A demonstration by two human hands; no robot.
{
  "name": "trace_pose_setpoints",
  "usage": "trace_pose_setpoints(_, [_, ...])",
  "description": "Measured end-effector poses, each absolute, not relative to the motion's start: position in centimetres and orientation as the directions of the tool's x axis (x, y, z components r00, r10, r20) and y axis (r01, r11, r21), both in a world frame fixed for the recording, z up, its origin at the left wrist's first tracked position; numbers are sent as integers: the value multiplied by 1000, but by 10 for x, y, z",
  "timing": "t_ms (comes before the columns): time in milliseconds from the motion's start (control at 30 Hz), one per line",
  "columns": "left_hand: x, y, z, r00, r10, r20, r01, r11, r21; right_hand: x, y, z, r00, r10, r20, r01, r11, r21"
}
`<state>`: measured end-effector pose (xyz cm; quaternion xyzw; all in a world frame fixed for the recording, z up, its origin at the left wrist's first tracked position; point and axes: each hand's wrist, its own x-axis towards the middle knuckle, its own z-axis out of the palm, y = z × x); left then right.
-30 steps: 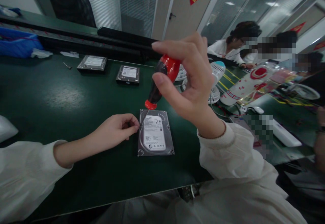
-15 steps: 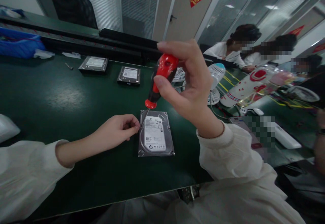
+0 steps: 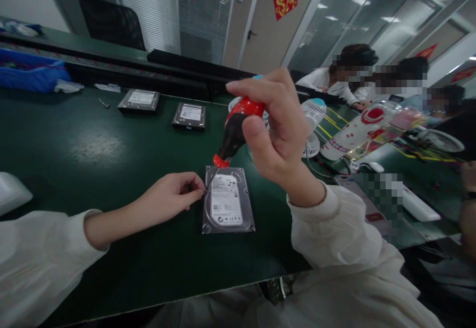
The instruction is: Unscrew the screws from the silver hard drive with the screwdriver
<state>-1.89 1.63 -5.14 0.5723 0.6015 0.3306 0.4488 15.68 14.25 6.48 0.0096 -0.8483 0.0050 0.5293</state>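
Observation:
A hard drive [image 3: 226, 204] with a white label lies flat on the green table in front of me. My right hand [image 3: 277, 135] grips the red and black handle of a screwdriver [image 3: 232, 132], tilted over the drive. Its thin shaft runs down to the drive's left edge. My left hand [image 3: 184, 190] is closed in a pinch at that edge, its fingertips beside the screwdriver's tip. Whatever those fingers hold, if anything, is too small to make out.
Farther back on the table lie two more hard drives [image 3: 139, 99] [image 3: 189, 115]. A blue bin [image 3: 33, 75] stands at the far left. White fans [image 3: 312, 115], a white and red bottle [image 3: 344, 135] and a phone [image 3: 360, 196] are on the right. Several people sit beyond.
My right hand has turned the screwdriver's handle, so more black shows, and its thumb has shifted to the right. The handle leans further over. My left hand stays at the drive's edge.

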Motion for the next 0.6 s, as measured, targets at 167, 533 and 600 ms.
trace_pose_setpoints(167, [-20,16,-52,59,987,-152,391,118,913,159,142,68,-505,-70,860,-167,986,-18])
trace_pose_setpoints(533, [-20,17,-53,57,987,-150,411,114,905,163,141,72,-627,51,777,-85,987,-134])
trace_pose_setpoints(600, [-20,17,-53,57,987,-151,410,115,905,163,141,73,-634,55,771,-116,979,-166])
